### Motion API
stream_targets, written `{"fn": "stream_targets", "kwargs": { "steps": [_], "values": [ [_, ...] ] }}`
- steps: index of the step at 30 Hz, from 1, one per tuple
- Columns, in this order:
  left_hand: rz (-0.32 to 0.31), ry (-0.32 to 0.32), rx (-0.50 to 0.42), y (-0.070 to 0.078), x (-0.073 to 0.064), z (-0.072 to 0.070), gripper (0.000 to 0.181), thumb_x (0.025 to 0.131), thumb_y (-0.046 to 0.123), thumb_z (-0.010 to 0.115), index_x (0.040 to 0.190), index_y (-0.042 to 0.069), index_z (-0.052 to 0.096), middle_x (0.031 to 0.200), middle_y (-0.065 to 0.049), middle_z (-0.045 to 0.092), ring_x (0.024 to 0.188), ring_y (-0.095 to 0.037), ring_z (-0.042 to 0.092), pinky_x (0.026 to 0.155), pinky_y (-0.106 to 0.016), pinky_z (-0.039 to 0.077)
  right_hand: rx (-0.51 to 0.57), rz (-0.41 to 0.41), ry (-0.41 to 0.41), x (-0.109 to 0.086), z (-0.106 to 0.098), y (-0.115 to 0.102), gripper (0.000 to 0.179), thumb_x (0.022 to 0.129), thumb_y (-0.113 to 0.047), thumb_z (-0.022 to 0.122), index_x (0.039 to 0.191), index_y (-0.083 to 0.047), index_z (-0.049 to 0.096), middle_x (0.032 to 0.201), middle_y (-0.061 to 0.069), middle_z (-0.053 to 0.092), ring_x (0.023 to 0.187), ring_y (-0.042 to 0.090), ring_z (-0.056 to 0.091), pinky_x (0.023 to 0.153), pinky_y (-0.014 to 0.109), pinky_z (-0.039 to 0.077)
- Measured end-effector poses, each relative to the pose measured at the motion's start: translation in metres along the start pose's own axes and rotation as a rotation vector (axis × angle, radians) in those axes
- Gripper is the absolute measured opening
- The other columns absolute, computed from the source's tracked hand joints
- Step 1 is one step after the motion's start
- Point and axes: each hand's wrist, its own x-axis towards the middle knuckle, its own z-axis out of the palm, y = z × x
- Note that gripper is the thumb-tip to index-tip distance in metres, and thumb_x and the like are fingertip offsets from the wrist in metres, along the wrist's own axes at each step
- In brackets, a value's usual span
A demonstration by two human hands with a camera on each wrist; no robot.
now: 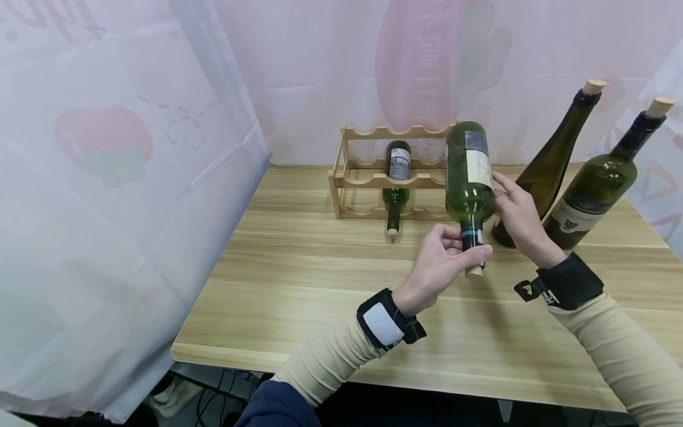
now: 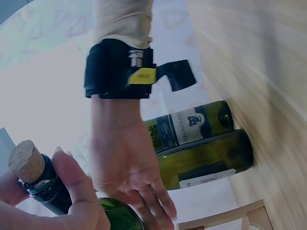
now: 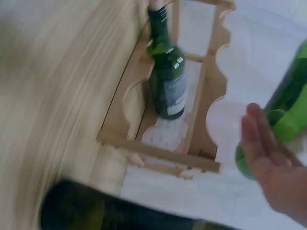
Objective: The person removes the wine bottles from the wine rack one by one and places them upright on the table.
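My left hand [image 1: 434, 261] pinches the dark neck of a green wine bottle [image 1: 469, 172] between thumb and fingers. The bottle is tilted, corked neck toward me and base up over the right end of a wooden wine rack [image 1: 341, 181]. In the left wrist view its cork [image 2: 26, 161] pokes out above the thumb. My right hand [image 1: 520, 216] has its fingers extended at the bottle's right side; the right wrist view shows those fingers [image 3: 254, 132] straight beside the green glass. Another corked green bottle [image 1: 399, 166] lies in the rack, neck forward.
Two corked bottles stand on the table at the right: a slim olive one [image 1: 555, 154] and a labelled green one [image 1: 592, 190], close by my right hand. The wooden table [image 1: 277, 267] meets printed white sheeting [image 1: 320, 71] behind and at the left.
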Motion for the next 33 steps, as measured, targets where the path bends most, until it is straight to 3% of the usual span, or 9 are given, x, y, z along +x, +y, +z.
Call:
{"fn": "stream_targets", "kwargs": {
  "steps": [2,4,6,8,16,22,27,30,33],
  "values": [
    [0.004,0.002,-0.018,0.001,0.000,0.000,0.032,0.084,0.001,0.071,0.104,0.010,0.048,0.084,0.001,0.059,0.071,-0.008,0.063,0.061,-0.016,0.053,-0.204,-0.120,0.032,0.003,0.001,0.006,0.069,0.092,0.007,0.041,0.154,-0.015,0.021,0.132,0.021,0.059,0.096,-0.009,0.059,0.073,0.007,0.045],
    [0.003,0.002,-0.030,0.001,-0.001,0.000,0.031,0.084,0.000,0.070,0.103,0.010,0.048,0.084,0.001,0.059,0.070,-0.008,0.063,0.060,-0.016,0.053,-0.367,-0.253,0.068,0.006,0.002,0.012,0.085,0.083,0.015,0.050,0.154,-0.019,0.019,0.132,0.032,0.054,0.102,0.003,0.061,0.079,0.017,0.048],
    [0.000,0.001,-0.037,0.002,-0.001,0.000,0.031,0.084,0.000,0.070,0.103,0.010,0.048,0.084,0.001,0.059,0.070,-0.008,0.063,0.059,-0.016,0.053,-0.493,-0.369,0.119,0.011,0.003,0.018,0.095,0.075,0.018,0.061,0.153,-0.019,0.022,0.133,0.030,0.053,0.109,0.019,0.060,0.089,0.031,0.049],
    [-0.002,0.001,-0.034,0.002,-0.002,0.000,0.031,0.084,0.000,0.070,0.103,0.010,0.048,0.085,0.001,0.059,0.070,-0.008,0.063,0.059,-0.017,0.054,-0.562,-0.457,0.155,0.015,0.004,0.022,0.098,0.069,0.017,0.067,0.151,-0.016,0.024,0.133,0.029,0.047,0.111,0.035,0.054,0.087,0.045,0.047],
    [0.017,-0.002,0.057,0.002,-0.006,-0.007,0.034,0.084,0.005,0.072,0.107,0.007,0.047,0.086,0.001,0.059,0.072,-0.007,0.062,0.062,-0.018,0.054,-0.698,-0.624,0.196,0.021,0.008,0.023,0.099,0.061,0.012,0.080,0.142,-0.022,0.034,0.148,0.020,0.030,0.112,0.046,0.053,0.085,0.060,0.049],
    [0.041,-0.039,0.097,0.007,-0.009,-0.013,0.049,0.085,0.007,0.071,0.122,0.014,0.040,0.083,-0.002,0.063,0.070,-0.007,0.063,0.062,-0.020,0.053,-0.830,-0.803,0.214,0.025,0.005,0.022,0.089,0.064,0.005,0.079,0.139,-0.021,0.040,0.147,0.020,0.037,0.095,0.041,0.061,0.072,0.052,0.054],
    [0.163,-0.128,0.244,0.005,-0.010,-0.019,0.050,0.088,0.010,0.069,0.132,0.016,0.046,0.083,-0.010,0.065,0.068,-0.002,0.062,0.062,-0.019,0.053,-0.842,-0.914,0.223,0.025,0.004,0.025,0.076,0.067,0.005,0.071,0.137,-0.014,0.046,0.145,0.016,0.046,0.102,0.039,0.061,0.071,0.049,0.053],
    [0.241,-0.187,0.370,0.004,-0.009,-0.024,0.036,0.092,0.013,0.065,0.127,0.011,0.057,0.088,-0.015,0.066,0.069,0.002,0.060,0.062,-0.017,0.052,-0.807,-0.946,0.238,0.025,0.006,0.026,0.071,0.067,0.007,0.067,0.134,-0.012,0.050,0.143,0.013,0.051,0.112,0.039,0.059,0.075,0.052,0.052],
    [0.287,-0.233,0.440,0.007,-0.006,-0.030,0.028,0.096,0.017,0.060,0.123,0.007,0.062,0.094,-0.014,0.068,0.071,0.003,0.057,0.062,-0.016,0.049,-0.786,-0.961,0.247,0.025,0.007,0.026,0.069,0.067,0.008,0.066,0.133,-0.009,0.052,0.141,0.012,0.053,0.104,0.038,0.061,0.075,0.051,0.051]
  ]
}}
